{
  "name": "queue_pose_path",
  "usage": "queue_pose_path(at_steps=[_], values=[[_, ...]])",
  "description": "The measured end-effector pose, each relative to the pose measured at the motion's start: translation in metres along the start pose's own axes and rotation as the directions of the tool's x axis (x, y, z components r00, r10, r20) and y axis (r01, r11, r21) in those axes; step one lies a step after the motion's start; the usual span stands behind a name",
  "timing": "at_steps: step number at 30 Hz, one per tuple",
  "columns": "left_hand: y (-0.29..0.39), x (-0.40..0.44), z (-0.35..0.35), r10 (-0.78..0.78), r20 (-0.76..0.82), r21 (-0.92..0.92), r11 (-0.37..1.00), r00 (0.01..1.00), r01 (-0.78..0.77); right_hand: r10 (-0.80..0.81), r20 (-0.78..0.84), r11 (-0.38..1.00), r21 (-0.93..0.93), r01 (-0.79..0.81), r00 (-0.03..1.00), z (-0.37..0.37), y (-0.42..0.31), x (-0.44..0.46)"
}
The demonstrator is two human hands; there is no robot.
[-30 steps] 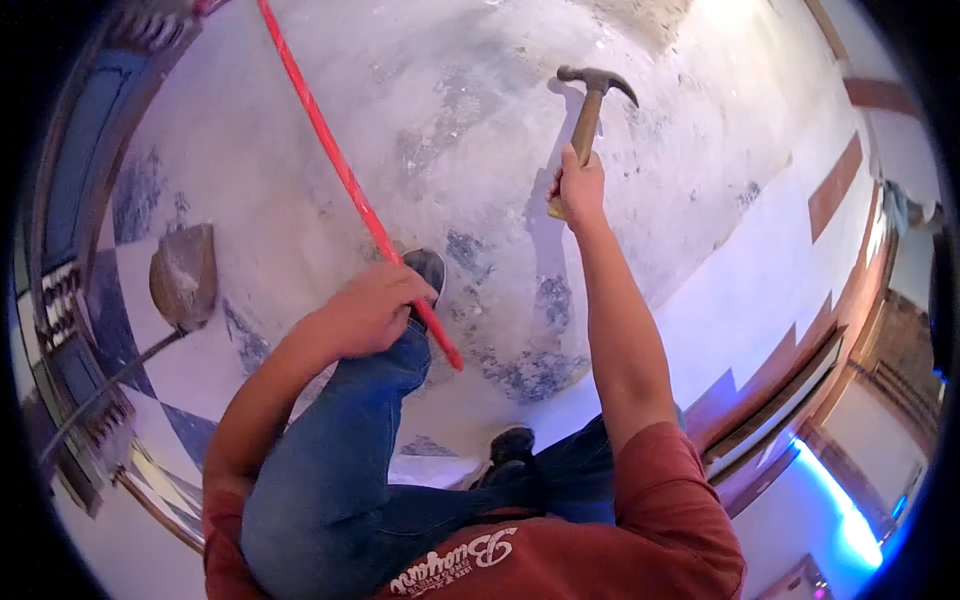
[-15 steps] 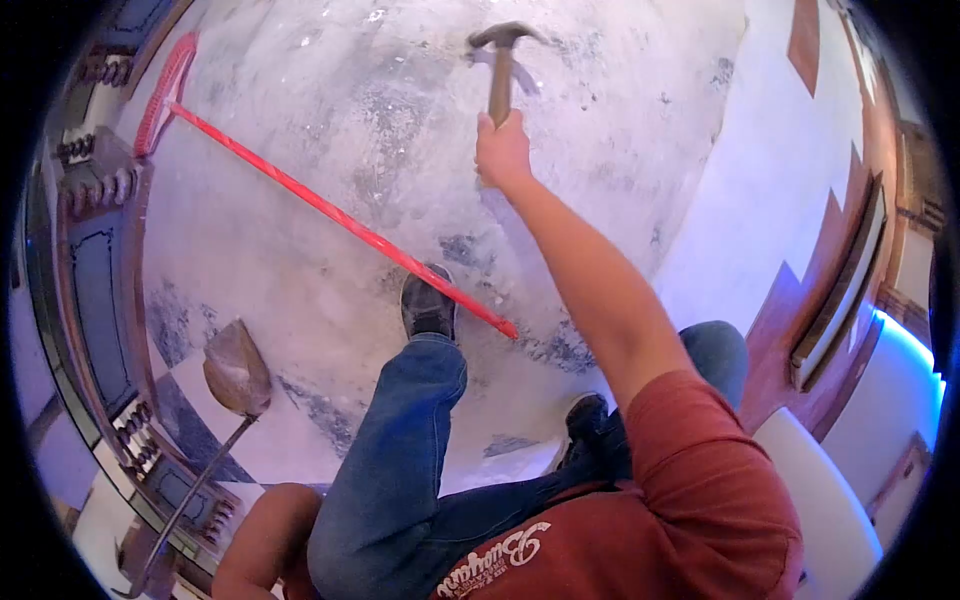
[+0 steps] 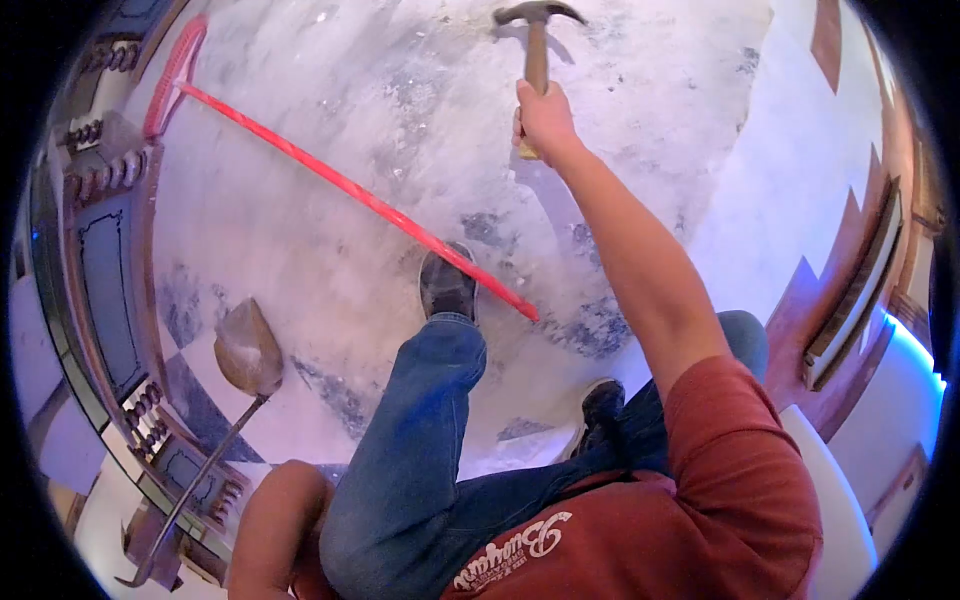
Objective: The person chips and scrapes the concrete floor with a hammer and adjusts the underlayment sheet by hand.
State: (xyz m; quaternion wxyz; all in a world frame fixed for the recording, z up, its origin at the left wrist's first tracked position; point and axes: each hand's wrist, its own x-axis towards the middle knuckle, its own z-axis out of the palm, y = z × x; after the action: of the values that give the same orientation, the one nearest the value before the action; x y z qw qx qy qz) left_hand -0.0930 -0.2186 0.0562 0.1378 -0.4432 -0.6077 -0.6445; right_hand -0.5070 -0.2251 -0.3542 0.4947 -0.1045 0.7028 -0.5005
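My right hand [image 3: 546,122] is closed round the wooden handle of a claw hammer [image 3: 537,62], with the arm stretched out over the patchy white and grey floor. The dark metal head points away from me at the top of the view, and its shadow falls close by; whether it touches the floor I cannot tell. Of my left arm [image 3: 283,515] only a bent part shows at the bottom left, and the left hand is out of sight. A red-handled broom [image 3: 350,188] lies across the floor, its handle end by my forward shoe [image 3: 447,285].
A shovel-like tool [image 3: 249,350] with a long dark handle rests at the left, beside carved wooden furniture [image 3: 108,290]. On the right are a long wood-edged panel [image 3: 855,290] and a white curved surface [image 3: 825,500] near a blue light strip.
The view has shifted slightly, so the floor things sit further right. My right hand still grips the hammer, now nearer the top edge of the view.
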Motion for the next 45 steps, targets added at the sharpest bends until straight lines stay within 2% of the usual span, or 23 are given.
queue_pose_path(at_steps=[2,3,5,7,9,11,13,16,21,23,24,26,27,29,30,31,33,34,36,39,42,43,45], values=[[0.002,0.003,0.000,-0.026,0.003,-0.013,1.000,1.000,0.026,-0.103,-0.211,0.994,0.024,0.110,0.972,0.014,0.009,-0.024],[0.002,0.005,-0.001,-0.037,0.005,-0.022,0.999,0.999,0.037,-0.131,-0.217,0.987,-0.125,0.106,0.967,0.015,0.034,-0.023],[0.001,0.008,-0.003,-0.053,0.015,-0.034,0.998,0.998,0.053,-0.101,-0.054,0.940,-0.333,0.077,0.993,0.008,0.083,-0.025],[-0.004,0.009,-0.005,-0.056,0.029,-0.046,0.997,0.998,0.057,0.119,0.149,0.984,-0.150,-0.097,0.982,0.006,0.070,-0.079],[-0.011,0.009,-0.010,-0.049,0.047,-0.060,0.997,0.998,0.052,0.170,0.318,0.984,0.001,-0.180,0.933,0.005,0.104,-0.111],[-0.021,0.008,-0.012,-0.039,0.057,-0.072,0.996,0.998,0.043,0.323,0.344,0.906,0.157,-0.393,0.882,0.011,0.116,-0.160],[-0.029,0.013,-0.014,-0.036,0.065,-0.080,0.996,0.997,0.041,0.366,0.387,0.822,0.291,-0.489,0.846,0.013,0.147,-0.186],[-0.042,0.014,-0.016,-0.036,0.078,-0.100,0.994,0.996,0.044,0.424,0.417,0.732,0.364,-0.575,0.804,0.010,0.132,-0.184],[-0.059,0.024,-0.016,-0.034,0.112,-0.130,0.990,0.993,0.048,0.379,0.419,0.842,0.215,-0.495,0.825,-0.008,0.090,-0.128],[-0.067,0.030,-0.016,-0.023,0.118,-0.126,0.991,0.993,0.037,0.284,0.225,0.943,0.111,-0.314,0.932,-0.013,0.077,-0.124],[-0.078,0.024,-0.016,-0.215,-0.043,-0.120,0.971,0.976,0.209,0.280,0.224,0.946,0.102,-0.308,0.933,-0.019,0.072,-0.123],[-0.108,0.004,-0.016,-0.551,-0.356,-0.195,0.834,0.754,0.517,0.102,-0.070,0.977,0.195,-0.087,0.992,-0.032,0.066,-0.121],[-0.128,-0.009,-0.017,-0.668,-0.485,-0.271,0.728,0.564,0.630,0.077,-0.165,0.976,0.213,-0.040,0.983,-0.037,0.061,-0.120],[-0.175,-0.040,-0.020,-0.769,-0.633,-0.485,0.478,0.083,0.733,0.047,-0.227,0.982,0.189,-0.004,0.973,-0.043,0.064,-0.117],[-0.221,-0.068,-0.026,-0.777,-0.613,-0.113,0.266,0.143,0.957,0.019,-0.297,0.984,0.174,0.035,0.955,-0.046,0.068,-0.112],[-0.260,-0.104,-0.010,-0.715,-0.653,0.147,0.205,0.251,0.968,0.075,-0.260,0.990,0.132,-0.042,0.963,-0.053,0.080,-0.102],[-0.313,-0.161,0.036,-0.743,-0.622,0.412,-0.044,0.246,0.910,0.103,-0.180,0.991,0.098,-0.087,0.978,-0.074,0.068,-0.100],[-0.326,-0.175,0.051,-0.736,-0.630,0.412,-0.044,0.249,0.910,0.136,-0.104,0.989,0.064,-0.130,0.985,-0.083,0.059,-0.097],[-0.337,-0.182,0.083,-0.846,-0.451,0.615,-0.062,0.286,0.786,0.122,-0.089,0.991,0.062,-0.117,0.989,-0.093,0.048,-0.093],[-0.343,-0.201,0.087,-0.844,-0.475,0.523,-0.044,0.249,0.851,-0.050,-0.350,0.967,0.217,0.133,0.935,-0.089,0.039,-0.071],[-0.342,-0.213,0.092,-0.817,-0.506,0.566,-0.073,0.276,0.821,-0.053,-0.419,0.987,0.114,0.110,0.907,-0.086,0.044,-0.044],[-0.341,-0.213,0.093,-0.818,-0.505,0.567,-0.073,0.275,0.821,0.018,-0.280,0.997,0.077,0.004,0.960,-0.098,0.049,-0.029],[-0.339,-0.208,0.092,-0.808,-0.521,0.573,-0.090,0.277,0.815,0.024,-0.221,0.998,0.068,-0.009,0.975,-0.110,0.021,-0.034]])
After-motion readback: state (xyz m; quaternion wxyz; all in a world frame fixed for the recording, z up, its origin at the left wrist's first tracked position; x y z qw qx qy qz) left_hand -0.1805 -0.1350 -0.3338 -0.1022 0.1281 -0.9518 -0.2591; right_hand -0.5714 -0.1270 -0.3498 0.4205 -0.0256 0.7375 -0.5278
